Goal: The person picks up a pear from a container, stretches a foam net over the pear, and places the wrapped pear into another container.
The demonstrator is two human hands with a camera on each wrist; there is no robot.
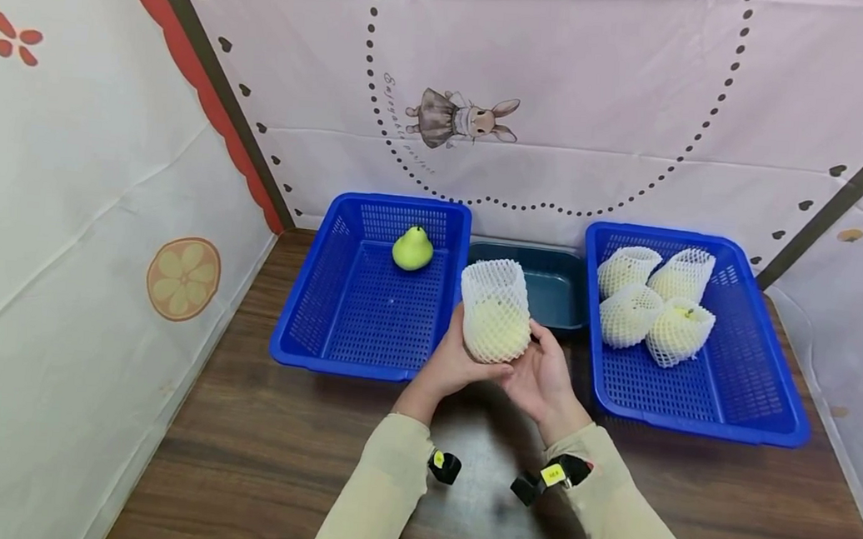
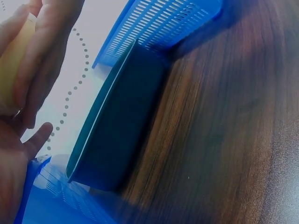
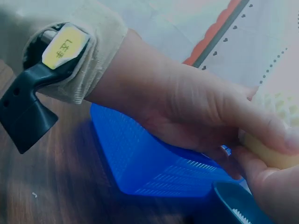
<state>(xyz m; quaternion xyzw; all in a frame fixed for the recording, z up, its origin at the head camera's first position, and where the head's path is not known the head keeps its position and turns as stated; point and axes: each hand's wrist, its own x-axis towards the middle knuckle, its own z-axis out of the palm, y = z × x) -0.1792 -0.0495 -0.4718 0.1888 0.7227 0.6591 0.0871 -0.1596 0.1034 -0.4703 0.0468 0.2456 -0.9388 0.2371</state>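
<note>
In the head view a pale pear [image 1: 498, 331] in a white foam net sleeve [image 1: 494, 278] is held up between both hands, above the table. My left hand [image 1: 455, 359] grips its left side and underside, with the thumb across the front. My right hand [image 1: 544, 378] holds it from the right and below; in the left wrist view the right hand's fingers [image 2: 46, 60] curl round the fruit. The net stands loose above the pear. In the right wrist view the net-covered pear [image 3: 271, 151] is partly cut off by the frame edge.
A blue basket [image 1: 364, 371] at the left contains a bare green pear [image 1: 413, 250]. The right blue basket [image 1: 699, 426] has several net-wrapped pears [image 1: 679, 328]. Between them stands a dark teal tray [image 1: 561, 287], partly behind the held pear. A patterned cloth [image 1: 602, 81] hangs behind.
</note>
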